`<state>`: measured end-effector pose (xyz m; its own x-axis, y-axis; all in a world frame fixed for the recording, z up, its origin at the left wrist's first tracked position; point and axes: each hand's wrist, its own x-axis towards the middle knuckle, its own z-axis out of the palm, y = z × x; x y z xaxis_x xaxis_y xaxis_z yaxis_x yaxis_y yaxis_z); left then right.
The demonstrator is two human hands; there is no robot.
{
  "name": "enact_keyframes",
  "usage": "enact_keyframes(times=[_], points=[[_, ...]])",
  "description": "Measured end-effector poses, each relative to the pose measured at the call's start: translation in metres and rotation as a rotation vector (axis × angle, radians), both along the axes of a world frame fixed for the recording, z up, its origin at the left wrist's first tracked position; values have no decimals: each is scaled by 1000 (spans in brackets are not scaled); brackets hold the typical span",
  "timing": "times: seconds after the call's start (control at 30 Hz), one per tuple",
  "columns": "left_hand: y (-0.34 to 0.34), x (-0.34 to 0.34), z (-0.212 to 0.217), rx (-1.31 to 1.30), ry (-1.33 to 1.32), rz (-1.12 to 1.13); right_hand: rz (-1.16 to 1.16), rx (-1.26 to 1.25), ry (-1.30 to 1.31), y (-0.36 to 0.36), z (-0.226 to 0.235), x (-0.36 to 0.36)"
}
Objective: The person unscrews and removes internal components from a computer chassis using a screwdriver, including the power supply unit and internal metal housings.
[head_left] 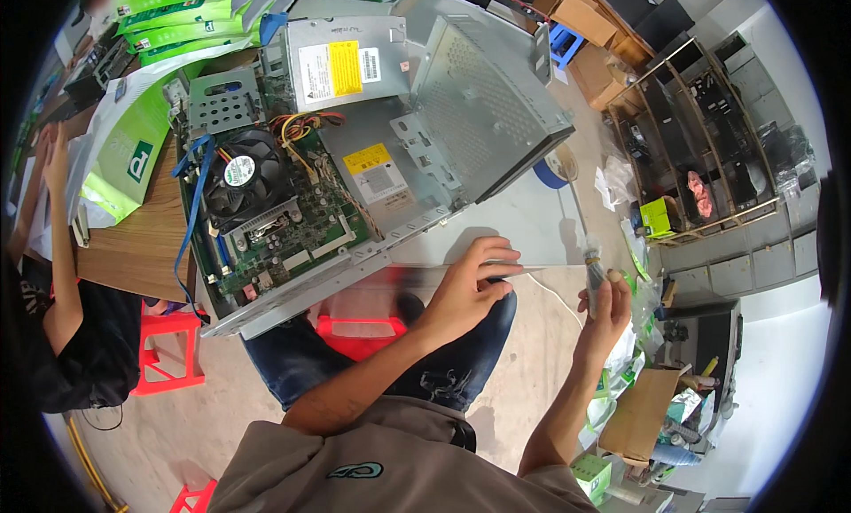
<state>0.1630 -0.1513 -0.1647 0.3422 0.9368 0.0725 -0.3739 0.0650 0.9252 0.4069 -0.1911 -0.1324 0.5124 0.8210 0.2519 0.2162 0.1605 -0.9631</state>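
Small brush [592, 267] upright in closed right hand [608, 302], beside open computer case [372, 150].

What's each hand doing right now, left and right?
Left hand: fingers spread, resting flat on the grey metal side panel, gripping nothing.
Right hand: closed around a small brush, held upright.
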Motion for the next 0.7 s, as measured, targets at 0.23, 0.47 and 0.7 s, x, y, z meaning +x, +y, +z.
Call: enact_keyframes(times=[0.23,0.47,0.7], points=[[-17,-32,32,373,280,45,-74,128,-157,-2,8,-3],[-51,-82,95,541,628,14,-125,-64,-363,4,13,-2],[-68,-155,182,705,1043,67,-167,94,-331,4,12,-1]])
